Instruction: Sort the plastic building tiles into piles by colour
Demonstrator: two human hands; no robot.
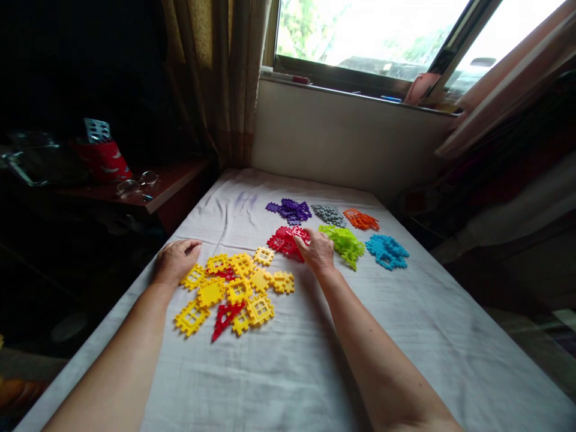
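Note:
At the pile of red interlocking plastic building pieces (283, 241), my right hand (318, 251) pinches a red building piece (297, 233) between thumb and fingers. My left hand (175, 262) rests on the sheet at the left edge, fingers loosely curled in, with nothing seen in it. Right beside it spreads a loose heap of yellow building pieces (211, 291), some shaped like window frames, others like solid squares. Among the yellow ones lie a red triangular piece (226, 320) and another red piece (227, 274), partly covered.
Further piles sit sorted by colour: purple (290, 210), grey (329, 215), orange (362, 219), lime green (344, 243) and blue (387, 251). A white sheet (279, 384) covers the surface. Left of it, a wooden table (180, 180) bears eyeglasses (137, 183) and a red container (105, 161).

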